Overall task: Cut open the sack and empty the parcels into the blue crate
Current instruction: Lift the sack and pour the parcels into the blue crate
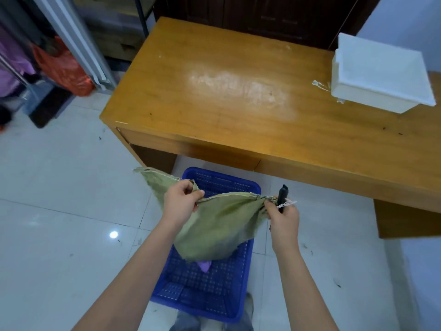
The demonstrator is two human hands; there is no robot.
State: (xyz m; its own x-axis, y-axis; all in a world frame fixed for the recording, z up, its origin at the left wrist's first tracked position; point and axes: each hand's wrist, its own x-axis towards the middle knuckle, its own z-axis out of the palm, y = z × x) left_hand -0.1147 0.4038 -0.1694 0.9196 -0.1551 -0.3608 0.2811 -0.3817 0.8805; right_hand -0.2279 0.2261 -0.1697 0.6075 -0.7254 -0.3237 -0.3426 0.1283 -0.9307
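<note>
Cam: one head-worn wide-angle, no 2nd view.
Facing: you look fwd and steeply down over both forearms.
Near: hands (181, 204) close, centre-low; crate (248, 187) on floor right under them.
Far: desk (214, 91) fills upper frame, shelves at top left.
Edges: wide lens bends desk lines.
Bottom: your legs just in.

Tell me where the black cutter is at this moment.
In the head view, the black cutter is in the right hand, beside the sack corner, above the blue crate's right edge.
</note>
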